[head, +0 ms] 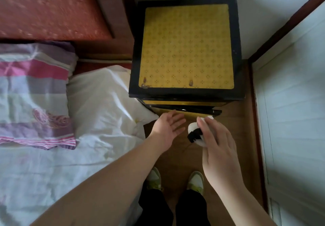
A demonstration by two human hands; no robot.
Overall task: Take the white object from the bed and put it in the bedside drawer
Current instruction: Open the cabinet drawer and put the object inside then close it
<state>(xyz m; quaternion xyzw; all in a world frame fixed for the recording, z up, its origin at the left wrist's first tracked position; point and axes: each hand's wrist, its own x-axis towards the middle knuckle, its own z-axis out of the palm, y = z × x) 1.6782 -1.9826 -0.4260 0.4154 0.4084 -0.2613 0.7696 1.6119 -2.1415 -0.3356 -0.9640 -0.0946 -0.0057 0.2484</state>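
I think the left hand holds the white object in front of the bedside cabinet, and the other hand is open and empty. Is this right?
Not quite. The head view shows the right hand holding the white object in front of the bedside cabinet; the left hand is open and empty.
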